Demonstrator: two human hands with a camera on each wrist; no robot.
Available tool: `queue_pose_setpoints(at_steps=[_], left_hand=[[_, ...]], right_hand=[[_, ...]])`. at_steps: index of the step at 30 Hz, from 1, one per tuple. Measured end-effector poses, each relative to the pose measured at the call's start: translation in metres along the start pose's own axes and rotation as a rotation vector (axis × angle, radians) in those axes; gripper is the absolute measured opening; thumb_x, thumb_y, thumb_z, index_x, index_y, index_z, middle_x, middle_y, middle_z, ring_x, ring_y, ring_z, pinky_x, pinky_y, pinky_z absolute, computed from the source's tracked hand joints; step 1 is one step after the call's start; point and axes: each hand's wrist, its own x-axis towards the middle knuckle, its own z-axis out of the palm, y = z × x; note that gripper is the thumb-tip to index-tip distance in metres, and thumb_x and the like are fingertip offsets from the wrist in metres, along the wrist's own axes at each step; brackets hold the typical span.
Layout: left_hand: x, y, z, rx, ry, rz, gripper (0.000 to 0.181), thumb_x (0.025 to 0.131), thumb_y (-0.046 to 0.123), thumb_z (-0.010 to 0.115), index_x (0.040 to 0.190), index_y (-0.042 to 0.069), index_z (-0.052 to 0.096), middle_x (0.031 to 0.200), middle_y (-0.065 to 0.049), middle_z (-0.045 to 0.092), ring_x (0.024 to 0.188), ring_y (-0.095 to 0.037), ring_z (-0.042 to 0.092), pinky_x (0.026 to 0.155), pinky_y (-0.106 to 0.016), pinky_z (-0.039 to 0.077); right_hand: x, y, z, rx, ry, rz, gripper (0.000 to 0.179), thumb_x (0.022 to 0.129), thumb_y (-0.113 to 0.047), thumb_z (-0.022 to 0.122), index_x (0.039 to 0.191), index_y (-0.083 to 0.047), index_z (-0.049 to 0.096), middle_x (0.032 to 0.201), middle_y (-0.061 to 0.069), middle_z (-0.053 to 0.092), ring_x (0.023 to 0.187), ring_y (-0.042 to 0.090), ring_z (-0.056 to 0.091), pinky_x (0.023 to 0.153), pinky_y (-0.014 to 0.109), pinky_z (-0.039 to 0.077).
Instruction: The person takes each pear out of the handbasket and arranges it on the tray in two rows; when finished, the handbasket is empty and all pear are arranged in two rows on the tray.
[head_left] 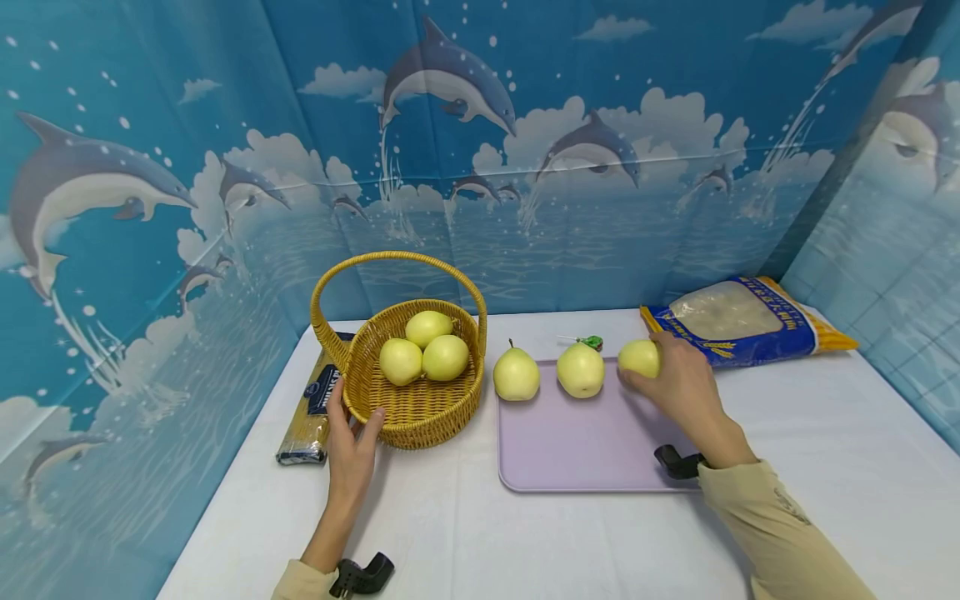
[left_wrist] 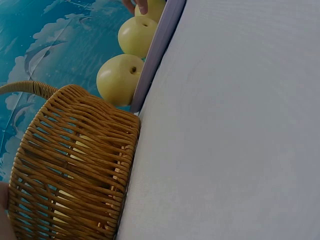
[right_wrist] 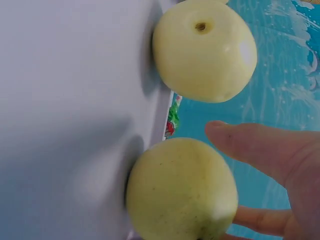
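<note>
Desk (head_left: 450,542): white, its near side cut off.
Lilac tray (head_left: 562,454): right edge partly hidden by the right arm (head_left: 783,529).
Wicker basket (head_left: 420,433): left of the tray, three pears (head_left: 446,358) inside.
Golden packet (head_left: 300,433): partly covered by the basket.
Left hand (head_left: 351,454): grips the basket's rim; most fingers hidden.
Right hand (head_left: 686,387): spread around the rightmost pear (head_left: 637,358), thumb clear of it; other fingers' contact unclear.
Rightmost pear: on the tray, beside two others (head_left: 581,371).
Green item (head_left: 592,342): behind the tray, too small to identify.

Pears (head_left: 581,372) are yellowish, basket (head_left: 438,425) golden, tray (head_left: 577,450) lilac, backdrop (head_left: 337,158) dolphin-printed blue.
</note>
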Motion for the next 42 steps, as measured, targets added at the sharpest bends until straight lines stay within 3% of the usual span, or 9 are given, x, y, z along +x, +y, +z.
queue_pose_setpoints(at_steps=[11,21,31,42], left_hand=[[0.000,-0.001,0.001,0.005,-0.001,0.004,0.077,0.107,0.024,0.062,0.170,0.022,0.016,0.173,-0.007,0.025,0.159,-0.031,0.029,0.128,-0.056,0.031],[0.001,-0.001,0.001,-0.011,0.002,0.015,0.077,0.106,0.022,0.062,0.169,0.021,0.017,0.173,-0.007,0.025,0.159,-0.031,0.029,0.127,-0.057,0.031],[-0.001,-0.003,0.001,-0.014,0.009,0.022,0.078,0.106,0.022,0.063,0.170,0.021,0.017,0.173,-0.010,0.026,0.158,-0.033,0.030,0.126,-0.058,0.033],[0.003,-0.003,-0.002,-0.021,-0.002,0.010,0.080,0.106,0.020,0.062,0.170,0.019,0.015,0.174,-0.011,0.023,0.159,-0.033,0.027,0.126,-0.059,0.031]], right_hand=[[0.000,-0.026,-0.014,0.058,0.028,-0.042,0.068,0.089,-0.021,0.083,0.140,0.013,0.055,0.137,0.039,0.057,0.126,0.060,0.051,0.102,0.074,0.043],[-0.011,-0.061,-0.012,0.115,0.046,-0.126,0.060,0.089,-0.020,0.085,0.137,0.007,0.061,0.135,0.031,0.064,0.122,0.054,0.059,0.096,0.069,0.050],[-0.021,-0.087,0.006,0.178,-0.066,-0.185,0.060,0.088,-0.020,0.086,0.139,0.003,0.062,0.138,0.025,0.065,0.132,0.048,0.058,0.109,0.065,0.048],[-0.032,-0.115,0.026,0.212,-0.139,-0.264,0.060,0.089,-0.021,0.086,0.141,-0.001,0.062,0.143,0.019,0.064,0.136,0.041,0.057,0.110,0.060,0.050]])
